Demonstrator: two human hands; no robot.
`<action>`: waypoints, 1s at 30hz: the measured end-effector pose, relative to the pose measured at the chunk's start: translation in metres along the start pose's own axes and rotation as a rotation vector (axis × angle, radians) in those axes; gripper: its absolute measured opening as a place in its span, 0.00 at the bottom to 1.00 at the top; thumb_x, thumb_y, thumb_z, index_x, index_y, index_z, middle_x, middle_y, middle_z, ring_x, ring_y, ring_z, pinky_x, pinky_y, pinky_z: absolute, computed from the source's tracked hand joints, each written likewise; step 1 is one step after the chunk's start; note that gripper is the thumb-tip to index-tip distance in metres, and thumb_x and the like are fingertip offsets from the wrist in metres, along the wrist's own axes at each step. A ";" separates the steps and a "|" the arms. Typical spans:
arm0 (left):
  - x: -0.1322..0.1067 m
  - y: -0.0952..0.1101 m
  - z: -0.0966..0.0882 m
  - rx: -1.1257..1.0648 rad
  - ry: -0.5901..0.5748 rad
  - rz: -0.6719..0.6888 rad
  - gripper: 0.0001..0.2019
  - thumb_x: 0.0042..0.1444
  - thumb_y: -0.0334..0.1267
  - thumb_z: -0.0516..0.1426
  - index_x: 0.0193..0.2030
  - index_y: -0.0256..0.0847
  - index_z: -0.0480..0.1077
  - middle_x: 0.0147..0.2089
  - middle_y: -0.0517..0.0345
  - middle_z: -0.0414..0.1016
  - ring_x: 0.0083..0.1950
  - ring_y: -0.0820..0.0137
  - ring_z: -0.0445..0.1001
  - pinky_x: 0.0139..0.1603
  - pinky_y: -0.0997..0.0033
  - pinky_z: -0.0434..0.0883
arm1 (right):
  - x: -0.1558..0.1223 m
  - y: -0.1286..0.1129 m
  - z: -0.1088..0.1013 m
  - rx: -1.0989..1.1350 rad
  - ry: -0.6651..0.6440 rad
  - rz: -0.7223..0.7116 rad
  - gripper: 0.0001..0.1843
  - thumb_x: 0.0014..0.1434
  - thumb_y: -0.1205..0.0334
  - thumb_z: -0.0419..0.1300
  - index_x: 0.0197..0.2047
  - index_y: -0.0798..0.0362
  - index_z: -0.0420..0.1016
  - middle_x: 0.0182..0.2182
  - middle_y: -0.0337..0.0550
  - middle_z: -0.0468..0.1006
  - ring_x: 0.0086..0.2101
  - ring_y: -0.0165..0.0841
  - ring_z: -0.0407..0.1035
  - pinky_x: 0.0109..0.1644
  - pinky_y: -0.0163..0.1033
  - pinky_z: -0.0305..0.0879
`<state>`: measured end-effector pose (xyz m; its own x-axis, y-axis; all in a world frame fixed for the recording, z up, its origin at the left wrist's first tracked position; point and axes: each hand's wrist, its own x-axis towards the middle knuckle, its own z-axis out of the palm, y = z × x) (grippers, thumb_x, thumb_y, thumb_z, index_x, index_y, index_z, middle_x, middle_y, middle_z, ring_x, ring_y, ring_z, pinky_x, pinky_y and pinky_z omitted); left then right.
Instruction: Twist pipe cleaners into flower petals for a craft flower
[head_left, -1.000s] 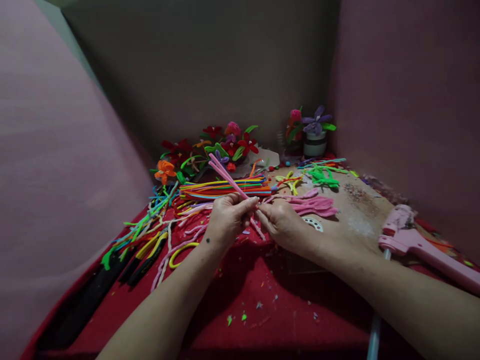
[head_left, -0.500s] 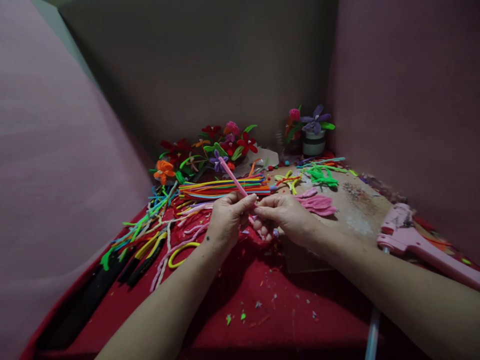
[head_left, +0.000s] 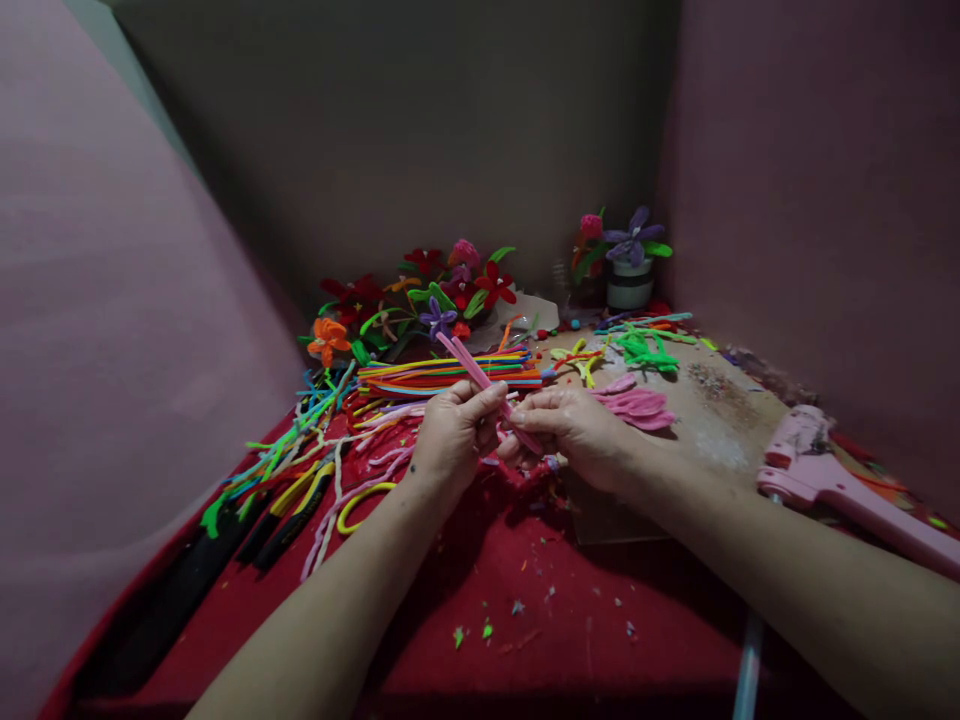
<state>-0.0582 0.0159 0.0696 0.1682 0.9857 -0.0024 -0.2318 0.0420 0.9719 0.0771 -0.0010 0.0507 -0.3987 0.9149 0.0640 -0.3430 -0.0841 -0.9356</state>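
A pink pipe cleaner (head_left: 466, 360) slants between my two hands, its two strands pointing up and away to the left. My left hand (head_left: 459, 425) is closed, thumb and fingers pinching it partway along. Close beside it, my right hand (head_left: 555, 425) pinches its lower part, where a pink end shows by the fingers. Just past my right hand lies a bundle of pink pipe-cleaner petals (head_left: 637, 405) on a brown board (head_left: 701, 440). Behind my left hand is a stack of multicoloured pipe cleaners (head_left: 420, 372).
Pliers (head_left: 296, 515) with yellow-black handles and a yellow scissor handle (head_left: 360, 508) lie at the left. A pink glue gun (head_left: 814, 470) rests at the right. Pipe-cleaner flowers (head_left: 427, 300) and a small flower pot (head_left: 630, 285) stand along the back. Scraps dot the red cloth (head_left: 555, 650).
The pink pipe cleaner's upper end sits slightly lower and now shows two separate strands. More of its lower end shows by my right hand. Both hands stay nearly in place.
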 end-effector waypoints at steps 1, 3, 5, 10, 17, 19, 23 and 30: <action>0.000 0.000 0.000 0.001 -0.002 0.000 0.12 0.42 0.36 0.64 0.24 0.36 0.63 0.18 0.65 0.62 0.17 0.80 0.61 0.17 0.81 0.57 | 0.000 0.000 0.001 0.007 0.013 0.007 0.11 0.47 0.62 0.60 0.19 0.57 0.67 0.16 0.41 0.73 0.18 0.28 0.67 0.23 0.33 0.61; -0.001 0.000 0.001 0.003 -0.008 -0.005 0.12 0.41 0.36 0.64 0.25 0.36 0.63 0.19 0.64 0.63 0.18 0.80 0.62 0.17 0.81 0.57 | 0.000 0.000 0.002 0.012 0.036 0.019 0.08 0.46 0.63 0.61 0.20 0.57 0.68 0.14 0.39 0.72 0.17 0.27 0.66 0.22 0.33 0.61; -0.001 0.001 0.001 0.004 -0.014 -0.003 0.12 0.41 0.36 0.64 0.25 0.36 0.64 0.19 0.64 0.64 0.18 0.80 0.62 0.17 0.81 0.56 | 0.000 0.000 0.003 0.013 0.037 0.024 0.08 0.46 0.63 0.60 0.20 0.57 0.68 0.14 0.39 0.72 0.16 0.27 0.65 0.21 0.33 0.61; -0.002 0.000 0.002 0.039 -0.026 0.013 0.12 0.41 0.37 0.64 0.23 0.35 0.64 0.17 0.66 0.62 0.15 0.82 0.57 0.16 0.81 0.53 | 0.000 0.001 0.003 -0.027 0.049 -0.009 0.07 0.47 0.67 0.57 0.19 0.56 0.67 0.15 0.39 0.72 0.16 0.26 0.65 0.21 0.31 0.61; -0.007 0.005 0.004 0.263 0.033 0.108 0.14 0.43 0.41 0.63 0.21 0.35 0.64 0.12 0.69 0.56 0.13 0.83 0.52 0.14 0.79 0.48 | 0.000 0.001 0.002 -0.055 0.081 -0.012 0.05 0.47 0.67 0.55 0.22 0.57 0.69 0.16 0.39 0.73 0.18 0.28 0.67 0.22 0.32 0.61; -0.006 0.006 0.004 0.274 0.031 0.103 0.13 0.42 0.41 0.63 0.22 0.35 0.65 0.13 0.69 0.58 0.13 0.83 0.52 0.14 0.79 0.48 | 0.000 0.001 0.002 -0.044 0.082 -0.010 0.05 0.46 0.67 0.55 0.22 0.57 0.69 0.16 0.40 0.74 0.17 0.27 0.67 0.21 0.32 0.62; -0.005 0.004 0.002 0.299 -0.003 0.115 0.13 0.44 0.42 0.62 0.22 0.35 0.65 0.13 0.68 0.57 0.13 0.82 0.52 0.14 0.79 0.48 | 0.001 -0.002 0.003 -0.020 0.100 -0.015 0.06 0.46 0.67 0.56 0.21 0.58 0.70 0.16 0.42 0.74 0.15 0.27 0.66 0.20 0.31 0.60; -0.002 0.004 -0.004 0.570 -0.157 0.422 0.05 0.51 0.36 0.57 0.31 0.37 0.71 0.24 0.62 0.68 0.22 0.78 0.63 0.23 0.77 0.61 | -0.001 -0.008 0.001 -0.014 0.152 0.066 0.05 0.45 0.68 0.56 0.22 0.58 0.71 0.15 0.42 0.74 0.15 0.27 0.66 0.20 0.31 0.59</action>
<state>-0.0634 0.0143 0.0723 0.3199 0.8623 0.3925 0.2211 -0.4707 0.8541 0.0797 -0.0013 0.0587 -0.2862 0.9569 -0.0500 -0.3083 -0.1413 -0.9407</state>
